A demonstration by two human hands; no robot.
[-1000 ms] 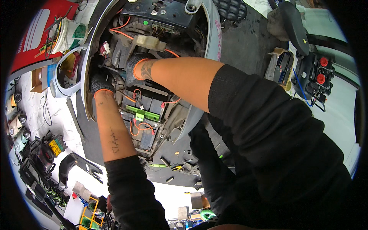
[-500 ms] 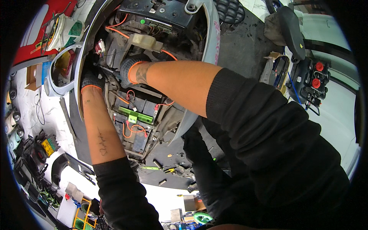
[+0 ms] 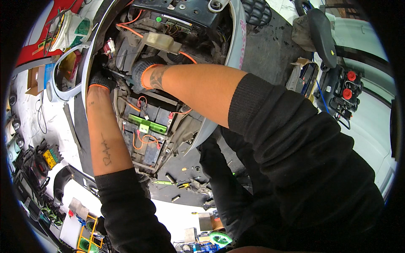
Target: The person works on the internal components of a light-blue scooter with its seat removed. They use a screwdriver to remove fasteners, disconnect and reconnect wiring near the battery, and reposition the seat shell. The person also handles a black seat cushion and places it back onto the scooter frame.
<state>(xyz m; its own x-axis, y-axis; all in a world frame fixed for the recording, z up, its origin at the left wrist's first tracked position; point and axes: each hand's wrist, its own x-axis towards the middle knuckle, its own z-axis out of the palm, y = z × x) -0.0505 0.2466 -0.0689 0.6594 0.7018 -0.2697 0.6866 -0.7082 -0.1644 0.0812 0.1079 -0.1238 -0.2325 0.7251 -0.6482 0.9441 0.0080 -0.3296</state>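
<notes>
Both my hands, in dark grey knit gloves with orange cuffs, are inside the opened body of a small vehicle. My right hand (image 3: 143,72) is closed, its fingers mostly hidden behind its back. A slim metal tool (image 3: 116,74) spans the gap between it and my left hand; its exact kind is hard to make out. My left hand (image 3: 101,81) sits at the left inner wall, in shadow, its fingers largely hidden. Beyond my right hand is a yellowed plastic reservoir (image 3: 160,42). Nearer me are dark batteries (image 3: 157,114) with orange cables and a green bracket (image 3: 147,125).
The pale body shell (image 3: 238,38) curves around the opening. Pliers (image 3: 184,185) and loose parts lie on the dark mat (image 3: 171,196) near my legs. A detached pale frame (image 3: 51,90) stands at left. A black seat (image 3: 321,36) is at right.
The view has shifted slightly. My left forearm has swung a little to the left, while both gloved hands stay in about the same place around the metal tool.
</notes>
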